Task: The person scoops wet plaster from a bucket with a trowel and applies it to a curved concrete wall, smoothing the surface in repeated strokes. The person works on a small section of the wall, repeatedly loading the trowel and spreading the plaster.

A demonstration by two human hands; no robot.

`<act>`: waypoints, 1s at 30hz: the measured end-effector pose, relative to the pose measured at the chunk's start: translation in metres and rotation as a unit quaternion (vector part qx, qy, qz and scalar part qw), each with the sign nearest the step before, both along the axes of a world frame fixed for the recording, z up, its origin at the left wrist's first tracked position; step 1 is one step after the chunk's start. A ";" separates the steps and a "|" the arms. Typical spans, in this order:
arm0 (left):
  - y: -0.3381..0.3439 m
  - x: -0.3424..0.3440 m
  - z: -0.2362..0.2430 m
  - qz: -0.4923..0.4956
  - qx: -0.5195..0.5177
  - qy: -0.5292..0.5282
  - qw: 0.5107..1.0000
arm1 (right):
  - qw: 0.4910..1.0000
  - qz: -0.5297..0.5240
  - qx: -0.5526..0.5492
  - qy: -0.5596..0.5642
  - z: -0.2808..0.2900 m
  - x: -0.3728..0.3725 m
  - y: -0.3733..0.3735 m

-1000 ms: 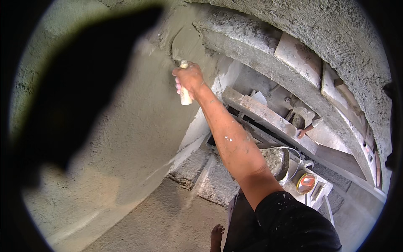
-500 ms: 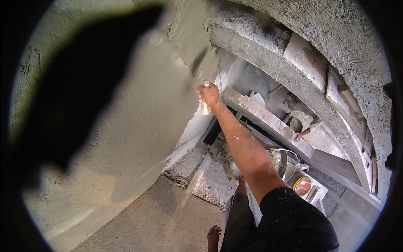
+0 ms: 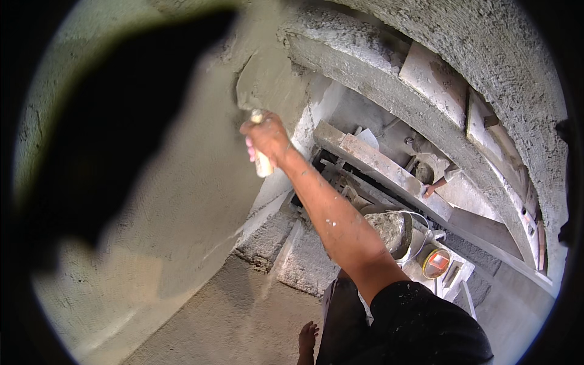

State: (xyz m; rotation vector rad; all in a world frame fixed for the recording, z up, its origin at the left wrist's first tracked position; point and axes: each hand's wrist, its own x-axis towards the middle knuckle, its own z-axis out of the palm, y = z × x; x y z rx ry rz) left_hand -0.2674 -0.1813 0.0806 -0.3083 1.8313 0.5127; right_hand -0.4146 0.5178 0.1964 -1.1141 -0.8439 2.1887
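Observation:
My right hand [image 3: 267, 141], at the end of an outstretched arm, is closed around the pale handle of a trowel [image 3: 263, 165]. The trowel's blade lies against the plastered wall [image 3: 201, 158], just beyond my knuckles; its outline blends with the grey plaster. Low in the view hangs my left hand [image 3: 308, 334], its fingers loosely bent and apart, with nothing in them. Below and right of my right forearm stands a bucket [image 3: 398, 234] with a wire handle, its inside crusted with grey mortar.
A round tub [image 3: 435, 263] with a red and yellow label sits beside the bucket. A long plank [image 3: 383, 161] crosses on the right, where another person's hand [image 3: 429, 190] rests. Overhead curves a rough concrete arch [image 3: 365, 67]. A dark blurred shape covers the upper left.
My right hand has swept left along the wall with the trowel, and the blade has turned. More of the bucket shows now. My left hand has hardly moved.

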 end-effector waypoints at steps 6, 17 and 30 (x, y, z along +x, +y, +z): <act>0.094 -0.010 0.015 -0.109 0.035 0.001 0.993 | 0.976 0.111 0.146 -0.118 -0.008 0.041 -0.102; 0.070 0.007 0.022 -0.066 0.030 0.000 0.997 | 0.958 -0.023 -0.213 0.191 -0.048 -0.009 -0.028; 0.047 0.005 0.022 0.014 0.039 0.005 0.999 | 0.961 -0.169 -0.218 0.035 -0.051 -0.039 -0.060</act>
